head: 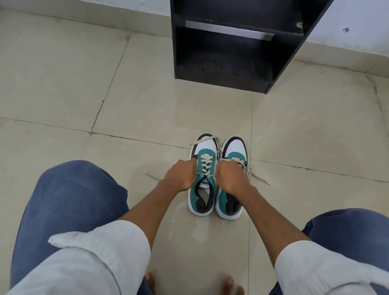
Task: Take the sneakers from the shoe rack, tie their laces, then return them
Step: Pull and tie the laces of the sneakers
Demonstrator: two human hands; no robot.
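Observation:
Two teal, white and black sneakers stand side by side on the tiled floor, toes pointing away from me. The left sneaker (205, 184) has cream laces crossed over its tongue. My left hand (180, 175) is closed on one lace end at its left side. My right hand (229, 179) is closed on the other lace end, between the two shoes. The lace runs taut between my fists. The right sneaker (232, 152) is partly hidden under my right hand; its loose laces trail onto the floor to the right.
A black shoe rack (236, 63) with bare shelves stands against the white wall ahead. My knees in blue jeans (64, 204) frame the shoes on both sides. My bare toes (228, 284) show at the bottom.

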